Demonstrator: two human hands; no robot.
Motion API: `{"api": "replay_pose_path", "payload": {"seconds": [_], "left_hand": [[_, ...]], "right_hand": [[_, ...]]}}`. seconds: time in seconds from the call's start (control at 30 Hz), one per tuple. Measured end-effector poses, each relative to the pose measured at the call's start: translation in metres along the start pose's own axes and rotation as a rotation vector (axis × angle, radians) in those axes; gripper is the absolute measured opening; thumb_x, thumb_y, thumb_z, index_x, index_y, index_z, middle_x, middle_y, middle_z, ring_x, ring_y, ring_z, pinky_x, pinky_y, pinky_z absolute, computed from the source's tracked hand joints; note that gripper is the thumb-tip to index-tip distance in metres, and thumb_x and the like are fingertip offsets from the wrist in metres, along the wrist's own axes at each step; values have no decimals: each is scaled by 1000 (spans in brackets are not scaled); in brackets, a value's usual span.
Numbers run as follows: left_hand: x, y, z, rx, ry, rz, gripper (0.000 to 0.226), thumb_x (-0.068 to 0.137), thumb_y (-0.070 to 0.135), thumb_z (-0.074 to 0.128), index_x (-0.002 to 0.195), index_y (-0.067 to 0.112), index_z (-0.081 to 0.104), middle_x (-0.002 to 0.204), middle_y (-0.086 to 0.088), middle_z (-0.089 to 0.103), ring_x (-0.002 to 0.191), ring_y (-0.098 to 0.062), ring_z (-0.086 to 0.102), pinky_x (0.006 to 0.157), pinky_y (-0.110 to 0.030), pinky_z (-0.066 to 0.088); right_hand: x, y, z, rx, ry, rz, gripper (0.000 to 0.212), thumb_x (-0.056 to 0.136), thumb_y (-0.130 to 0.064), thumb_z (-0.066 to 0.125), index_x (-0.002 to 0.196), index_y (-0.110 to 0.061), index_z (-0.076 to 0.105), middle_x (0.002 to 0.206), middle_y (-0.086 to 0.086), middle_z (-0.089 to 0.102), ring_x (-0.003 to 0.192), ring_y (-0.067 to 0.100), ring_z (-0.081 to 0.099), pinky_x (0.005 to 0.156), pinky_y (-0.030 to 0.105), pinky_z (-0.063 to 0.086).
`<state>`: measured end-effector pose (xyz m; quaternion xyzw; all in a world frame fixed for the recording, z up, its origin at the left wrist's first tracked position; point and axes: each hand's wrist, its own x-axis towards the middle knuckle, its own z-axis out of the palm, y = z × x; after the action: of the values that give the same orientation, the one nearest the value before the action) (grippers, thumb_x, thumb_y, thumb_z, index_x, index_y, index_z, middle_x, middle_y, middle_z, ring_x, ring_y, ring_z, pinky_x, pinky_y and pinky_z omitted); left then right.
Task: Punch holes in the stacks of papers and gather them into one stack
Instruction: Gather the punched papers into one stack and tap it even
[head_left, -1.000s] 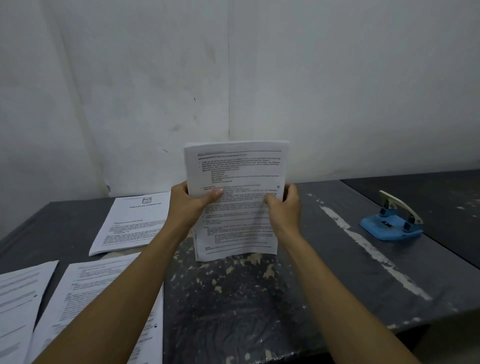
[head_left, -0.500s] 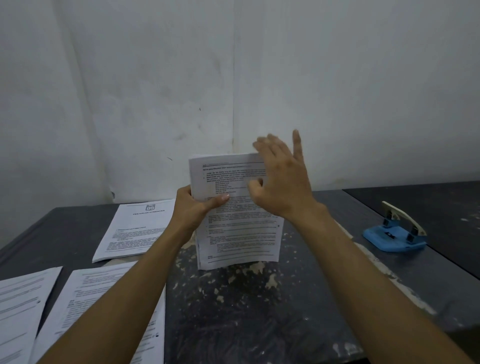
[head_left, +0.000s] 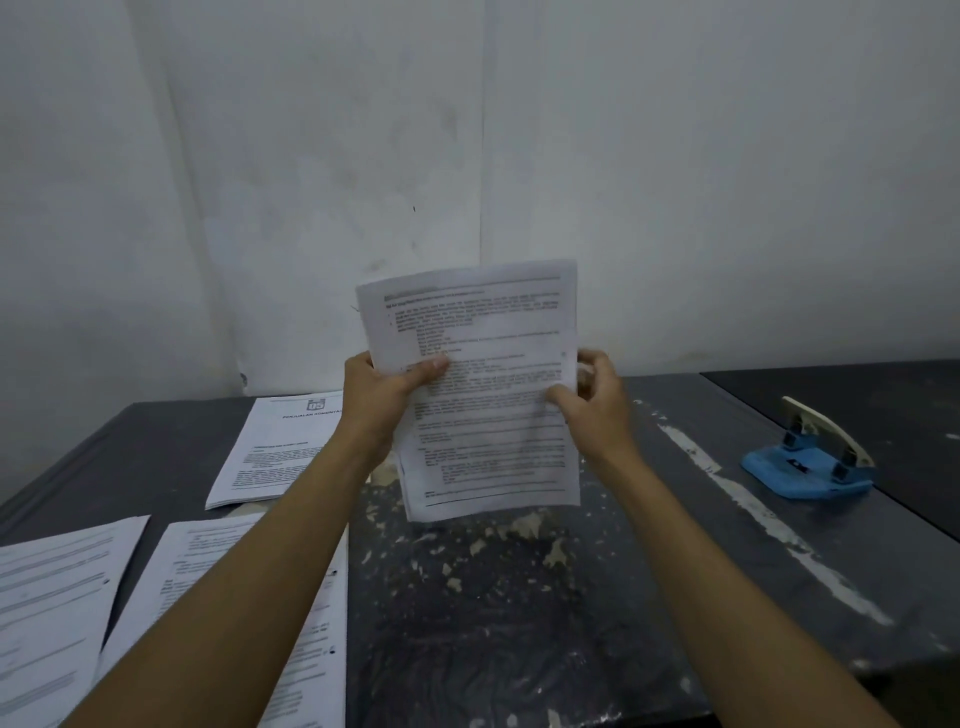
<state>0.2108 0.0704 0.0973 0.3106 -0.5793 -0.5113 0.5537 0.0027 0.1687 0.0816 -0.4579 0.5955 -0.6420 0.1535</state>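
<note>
I hold a stack of printed white papers (head_left: 488, 374) upright above the middle of the dark table (head_left: 519, 623). My left hand (head_left: 382, 397) grips its left edge, thumb across the front. My right hand (head_left: 595, 402) grips its right edge, thumb on the front and fingers behind. The stack's bottom edge hangs just over the table. A blue hole punch (head_left: 810, 460) with a pale lever sits on the table to the right, apart from both hands.
Three more paper stacks lie on the left: one with a title page (head_left: 275, 452) at the back, two (head_left: 57, 613) (head_left: 311, 623) near the front edge, partly under my left forearm. A white wall stands behind. A second dark table (head_left: 857, 400) adjoins at right.
My right hand, which was raised flat against the top of the stack half a second ago, has come back down to grip the right edge. The stack has tilted slightly.
</note>
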Motion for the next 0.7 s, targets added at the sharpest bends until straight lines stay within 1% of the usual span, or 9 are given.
{"api": "replay_pose_path", "payload": {"seconds": [0.03, 0.07, 0.13, 0.2, 0.27, 0.4, 0.53, 0.63, 0.7], "left_hand": [[2, 5, -4, -23, 10, -16, 34, 72, 14, 86, 103, 11, 72, 101, -3, 77, 85, -24, 76, 72, -43, 62], [4, 10, -8, -42, 18, -32, 34, 72, 13, 86, 102, 10, 72, 100, -4, 77, 85, -25, 76, 72, -43, 62], [7, 19, -18, -86, 15, -60, 40, 70, 10, 87, 106, 6, 71, 101, -6, 77, 87, -27, 76, 72, -43, 62], [8, 27, -28, -125, 3, -83, 48, 66, 9, 87, 110, 2, 70, 103, -8, 77, 90, -29, 75, 72, -41, 61], [8, 32, -41, -124, -2, -97, 50, 66, 10, 87, 112, 2, 70, 105, -9, 77, 93, -29, 75, 74, -41, 61], [9, 35, -70, -92, 39, -142, 35, 80, 12, 80, 113, 10, 69, 107, -5, 77, 94, -27, 75, 75, -41, 62], [-8, 28, -99, 121, 65, -195, 30, 90, 18, 72, 120, 17, 67, 111, 3, 75, 94, -22, 74, 70, -36, 61], [-27, 23, -115, 240, 90, -202, 27, 93, 16, 69, 119, 18, 66, 104, 8, 74, 81, -10, 75, 61, -25, 58], [-40, 23, -123, 299, 113, -206, 24, 95, 15, 67, 118, 21, 65, 101, 10, 73, 76, -7, 74, 55, -22, 57]], "right_hand": [[0, 1, 2, 41, -35, 26, 27, 88, -4, 68, 114, -10, 63, 104, 9, 74, 90, 25, 72, 74, 39, 62], [-1, 2, 4, 90, -76, 47, 17, 89, -4, 68, 105, -10, 70, 101, 9, 76, 88, 28, 73, 75, 42, 62], [-3, -1, 11, 169, -129, 64, 11, 91, -7, 69, 100, -11, 74, 99, 9, 77, 86, 28, 75, 73, 41, 63], [-4, -5, 22, 194, -135, 46, 12, 92, -11, 69, 103, -11, 75, 99, 8, 77, 84, 25, 75, 70, 37, 63], [-4, -6, 35, 204, -131, 41, 16, 92, -13, 70, 107, -9, 74, 99, 6, 77, 84, 23, 76, 70, 37, 63], [-8, -6, 61, 215, -174, 68, 18, 93, -15, 69, 110, -9, 74, 100, 4, 77, 85, 22, 76, 71, 38, 63], [-19, -3, 85, 239, -221, 199, 20, 92, -18, 70, 111, -11, 74, 98, 1, 78, 85, 21, 76, 77, 41, 62], [-32, -1, 102, 285, -250, 286, 20, 92, -16, 70, 111, -9, 73, 98, 3, 78, 86, 23, 76, 78, 42, 62], [-42, 0, 113, 298, -278, 316, 19, 92, -15, 70, 110, -7, 73, 98, 4, 78, 86, 24, 76, 76, 41, 62]]}}
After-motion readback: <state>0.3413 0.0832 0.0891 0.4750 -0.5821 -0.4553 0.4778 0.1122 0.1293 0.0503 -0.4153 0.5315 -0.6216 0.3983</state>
